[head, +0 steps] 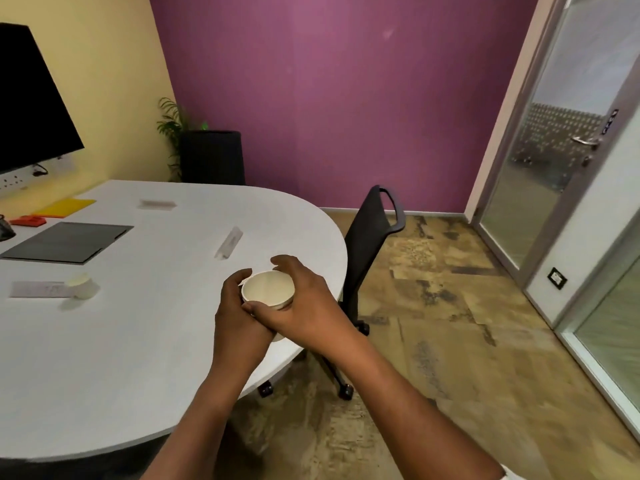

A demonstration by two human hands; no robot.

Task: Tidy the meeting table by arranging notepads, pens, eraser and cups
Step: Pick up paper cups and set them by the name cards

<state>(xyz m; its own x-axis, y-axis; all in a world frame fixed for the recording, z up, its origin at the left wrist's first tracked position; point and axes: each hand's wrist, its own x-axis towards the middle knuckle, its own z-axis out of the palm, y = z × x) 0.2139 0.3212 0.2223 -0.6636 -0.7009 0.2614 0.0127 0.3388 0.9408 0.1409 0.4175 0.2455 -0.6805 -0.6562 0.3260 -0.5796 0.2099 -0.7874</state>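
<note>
Cream paper, the cup [268,289] sits upright between my palms with its open mouth facing up toward me, so its long axis runs more or less vertical. My left hand [239,320] wraps its left side, fingers curled around the wall, and my right hand [304,299] closes on the right side with the thumb crossing under the rim at the front; both are gripping it. I hold it above the white table [138,358], near the rounded right edge. I can see no print or logo on the cup, inside or out.

Further left on the tabletop a second cup [82,287] lies tipped on its side (its mouth seems to face away and left, though it is blurred), just beside a pale flat strip [38,289]. A slim whitish object [229,242] lies aslant beyond my hands, its length running away from me, too blurred to identify. A dark grey flat panel [69,241] lies at the left; past it are a yellow notepad [65,206] and something red [29,221]. No writing is legible anywhere. A black chair [370,244] stands just off the table's right edge.
</note>
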